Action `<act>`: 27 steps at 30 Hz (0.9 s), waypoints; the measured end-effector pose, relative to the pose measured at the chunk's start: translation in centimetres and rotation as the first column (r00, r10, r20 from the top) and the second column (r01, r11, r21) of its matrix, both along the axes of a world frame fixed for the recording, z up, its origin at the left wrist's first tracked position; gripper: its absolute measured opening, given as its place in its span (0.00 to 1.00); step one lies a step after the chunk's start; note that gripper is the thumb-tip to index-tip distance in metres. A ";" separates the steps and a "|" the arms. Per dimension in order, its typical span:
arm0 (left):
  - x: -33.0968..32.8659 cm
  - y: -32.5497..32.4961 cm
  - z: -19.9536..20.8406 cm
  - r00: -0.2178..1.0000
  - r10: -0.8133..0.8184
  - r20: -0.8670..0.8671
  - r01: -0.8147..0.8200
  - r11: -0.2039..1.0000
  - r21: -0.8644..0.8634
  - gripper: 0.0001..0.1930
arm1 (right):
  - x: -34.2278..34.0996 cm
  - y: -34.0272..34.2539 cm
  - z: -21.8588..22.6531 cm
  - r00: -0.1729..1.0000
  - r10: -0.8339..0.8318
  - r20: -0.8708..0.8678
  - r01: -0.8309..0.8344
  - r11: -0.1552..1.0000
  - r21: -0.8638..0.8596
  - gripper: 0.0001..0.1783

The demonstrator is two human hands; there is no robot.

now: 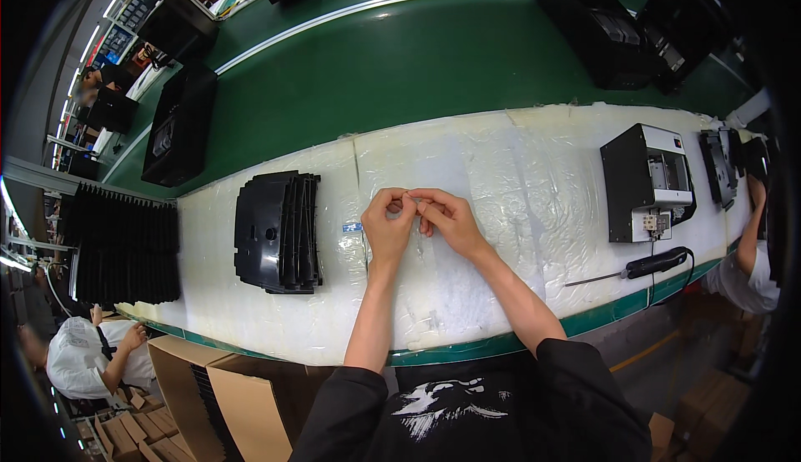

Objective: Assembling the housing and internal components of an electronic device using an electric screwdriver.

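Observation:
Over the middle of the plastic-covered bench (pixel 467 295), my left hand (pixel 390 223) and my right hand (pixel 448 219) meet fingertip to fingertip. Both are closed in a pinch. Whatever lies between the fingers, if anything, is too small or too hidden to name. A small blue-and-white label (pixel 352 228) lies on the plastic just left of my left hand. Farther left stands a stack of black plastic panels (pixel 271 233), which neither hand touches.
A black-and-white machine (pixel 647 183) stands right, with an electric screwdriver (pixel 657 263) before it. Tall stacked black parts (pixel 125 241) are far left; an open carton (pixel 250 404) is below the edge. Black cases (pixel 179 124) sit on the green conveyor (pixel 392 62). People work at both sides.

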State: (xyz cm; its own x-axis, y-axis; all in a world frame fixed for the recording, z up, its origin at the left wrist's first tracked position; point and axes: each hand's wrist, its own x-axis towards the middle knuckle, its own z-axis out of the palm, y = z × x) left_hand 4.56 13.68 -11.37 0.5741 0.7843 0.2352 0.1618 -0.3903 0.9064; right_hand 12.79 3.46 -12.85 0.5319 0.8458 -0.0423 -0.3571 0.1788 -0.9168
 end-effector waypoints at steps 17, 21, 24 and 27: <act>0.1 0.1 0.0 0.998 -0.023 0.064 0.024 1.000 -0.018 0.04 | -0.1 0.0 0.9 0.998 0.011 0.062 -0.007 0.999 -0.054 0.17; 0.2 0.0 0.2 0.999 -0.017 0.045 0.020 0.998 -0.059 0.05 | -0.2 0.0 1.1 0.998 0.025 0.059 -0.022 0.998 -0.061 0.19; 0.1 -0.1 0.3 0.998 -0.009 0.056 0.012 0.998 -0.064 0.06 | -0.1 0.0 1.1 0.997 0.038 0.070 -0.034 0.998 -0.051 0.20; 0.1 -0.1 0.3 0.998 -0.003 0.065 0.007 0.998 -0.066 0.06 | -0.3 0.1 1.2 0.998 0.015 0.064 -0.012 0.999 -0.038 0.18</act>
State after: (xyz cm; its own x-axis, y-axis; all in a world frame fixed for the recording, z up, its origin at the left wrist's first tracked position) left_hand 4.64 13.58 -11.06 0.5632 0.7967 0.2194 0.1004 -0.3296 0.9388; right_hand 12.52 3.57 -11.65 0.5231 0.8513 -0.0398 -0.2992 0.1398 -0.9439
